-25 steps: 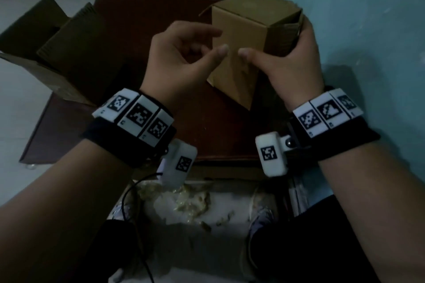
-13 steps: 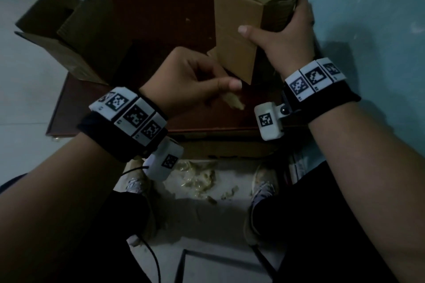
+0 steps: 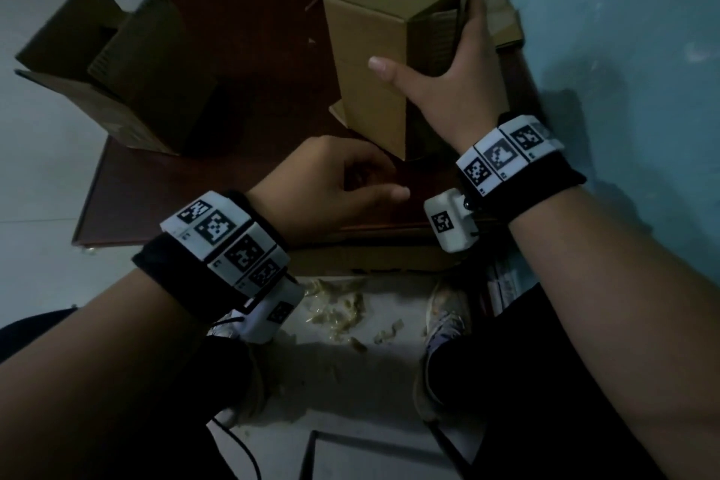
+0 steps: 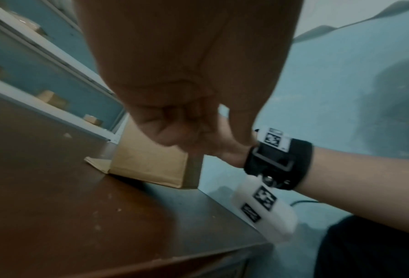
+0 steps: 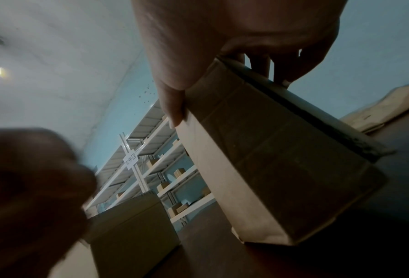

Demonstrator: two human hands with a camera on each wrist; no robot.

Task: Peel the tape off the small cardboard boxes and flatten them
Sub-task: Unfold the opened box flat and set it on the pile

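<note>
A small brown cardboard box [image 3: 370, 62] stands upright on the dark red-brown table [image 3: 253, 168], a loose flap sticking out at its base. My right hand [image 3: 448, 86] grips it from the right side near the top, thumb on the front face and fingers over the far top edge. The right wrist view shows the same box [image 5: 282, 169] under that hand [image 5: 222, 56]. My left hand [image 3: 366, 187] hovers near the table's front edge, below the box and apart from it. Its fingers are curled with the thumb against them, and no tape shows in it. In the left wrist view the left hand [image 4: 182, 122] is blurred in front of the box [image 4: 148, 165].
Larger open cardboard boxes [image 3: 117, 62] stand on the table's left end. Flat cardboard [image 3: 502, 23] lies at the back right against the blue wall [image 3: 623, 51]. Tape scraps [image 3: 339, 308] litter the floor between my shoes [image 3: 444, 323]. Shelves [image 5: 151, 169] with boxes stand behind.
My left hand pulled a strip of tape off the box and drew back toward the table's front edge; the strip no longer shows. The right hand kept hold of the box.
</note>
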